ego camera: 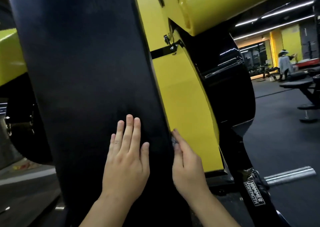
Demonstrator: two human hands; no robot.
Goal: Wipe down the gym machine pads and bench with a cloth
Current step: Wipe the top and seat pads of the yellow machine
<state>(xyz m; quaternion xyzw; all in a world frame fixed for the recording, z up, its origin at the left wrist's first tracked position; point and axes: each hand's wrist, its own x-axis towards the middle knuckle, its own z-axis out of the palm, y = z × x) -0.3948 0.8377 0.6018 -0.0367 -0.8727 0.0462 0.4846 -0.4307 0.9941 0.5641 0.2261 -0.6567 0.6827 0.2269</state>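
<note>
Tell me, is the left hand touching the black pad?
Touching. The head view shows the left hand lying flat, fingers straight, palm down on the black pad, with no gap visible.

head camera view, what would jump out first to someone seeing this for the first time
The tall black back pad fills the left and middle of the view, with the left hand resting flat on its lower part. Beside it, the right hand pinches a small grey cloth at the pad's right edge, against the bright yellow frame panel. A white Hammer Strength label sits on the black frame at lower right.
</note>
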